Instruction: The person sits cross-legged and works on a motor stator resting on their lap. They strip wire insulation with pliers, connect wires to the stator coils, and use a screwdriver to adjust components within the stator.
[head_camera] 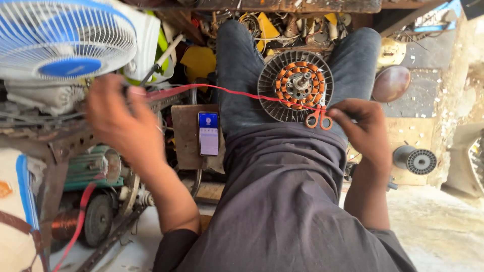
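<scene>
Scissors (318, 119) with orange handles sit in the closed fingers of the right hand (364, 132), at the lower edge of the fan stator (295, 85) resting on the lap. Red tape (212, 89) stretches left from the stator to the left hand (121, 118), fingers pinched on it. Left of the stator, a phone (208, 133) lies on a wooden board (185, 136); beyond, a cluttered workshop bench and a blue fan (63, 38).

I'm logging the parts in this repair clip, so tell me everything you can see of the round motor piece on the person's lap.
The motor stator is a round, dark grey finned disc with a ring of copper-orange windings around a metal hub and short shaft. It rests face up on the person's knees. A red wire runs across it from the left hand to the right hand, which holds orange-handled scissors at its lower rim.
</scene>
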